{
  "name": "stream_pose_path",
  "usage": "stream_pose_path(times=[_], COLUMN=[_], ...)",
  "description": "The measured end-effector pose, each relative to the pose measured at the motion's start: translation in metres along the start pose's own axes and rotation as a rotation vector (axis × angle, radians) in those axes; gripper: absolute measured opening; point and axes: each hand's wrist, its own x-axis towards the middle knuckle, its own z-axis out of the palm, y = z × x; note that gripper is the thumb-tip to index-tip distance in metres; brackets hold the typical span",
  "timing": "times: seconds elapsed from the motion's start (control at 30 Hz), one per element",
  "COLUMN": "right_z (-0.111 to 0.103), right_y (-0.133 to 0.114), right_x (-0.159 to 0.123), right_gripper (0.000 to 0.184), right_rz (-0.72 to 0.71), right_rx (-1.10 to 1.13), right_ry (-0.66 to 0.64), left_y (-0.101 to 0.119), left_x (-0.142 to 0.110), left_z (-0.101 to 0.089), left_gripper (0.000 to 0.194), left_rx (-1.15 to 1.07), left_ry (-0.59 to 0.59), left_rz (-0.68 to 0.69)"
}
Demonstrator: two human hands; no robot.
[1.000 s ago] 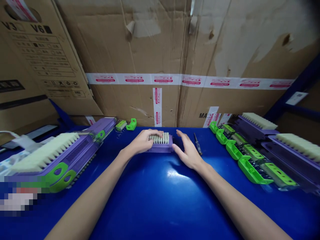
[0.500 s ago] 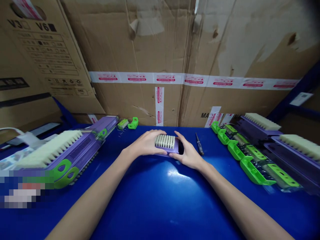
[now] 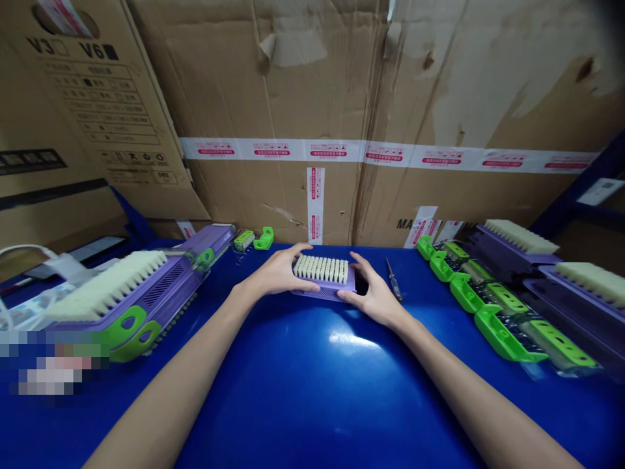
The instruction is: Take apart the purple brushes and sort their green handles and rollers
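A purple casing (image 3: 333, 293) with rows of cream bristles (image 3: 322, 268) on top lies on the blue table in front of me. My left hand (image 3: 282, 271) grips its left end, thumb along the near side and fingers behind. Around the right end curves my right hand (image 3: 374, 291), thumb against the near edge and fingers at the far side. A dark opening shows at that end, beside the right palm. The casing's underside is hidden. Just right of my right hand lies a slim screwdriver (image 3: 393, 280).
Larger purple casings with bristles (image 3: 161, 286) and green end loops stand at left. At right are more purple casings (image 3: 517, 251), green brackets (image 3: 502, 335) and clear-wrapped green-topped parts (image 3: 561, 342). Another green bracket (image 3: 264, 238) lies at the back. Cardboard (image 3: 254, 195) walls the far edge.
My left hand has slid left along the casing, baring more bristles and more of its near side. The right hand keeps its place at the right end. The view has shifted slightly.
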Motion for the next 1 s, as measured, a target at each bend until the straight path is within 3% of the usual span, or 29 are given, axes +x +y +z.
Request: stream_pose_path(times=[0.2, 0.33, 0.77, 0.9, 1.0], right_z=[-0.004, -0.006, -0.008, -0.008, -0.008], right_y=[-0.008, -0.012, -0.008, -0.007, -0.006], right_x=[0.004, 0.005, 0.006, 0.006, 0.005], right_gripper=[0.082, 0.074, 0.086, 0.091, 0.094], right_rz=[0.139, 0.211, 0.205, 0.193, 0.166], right_rx=[0.265, 0.296, 0.339, 0.309, 0.250], right_ry=[0.068, 0.107, 0.043, 0.031, 0.009], left_y=[0.004, 0.004, 0.002, -0.002, -0.010], left_x=[0.001, 0.003, 0.004, 0.014, 0.022], left_z=[0.003, 0.008, 0.009, -0.005, -0.036], left_gripper=[0.083, 0.072, 0.073, 0.063, 0.063], left_rx=[-0.188, -0.201, -0.338, -0.215, 0.017], left_ry=[0.037, 0.043, -0.011, 0.120, 0.266], left_rz=[-0.104, -0.150, -0.151, -0.181, -0.259])
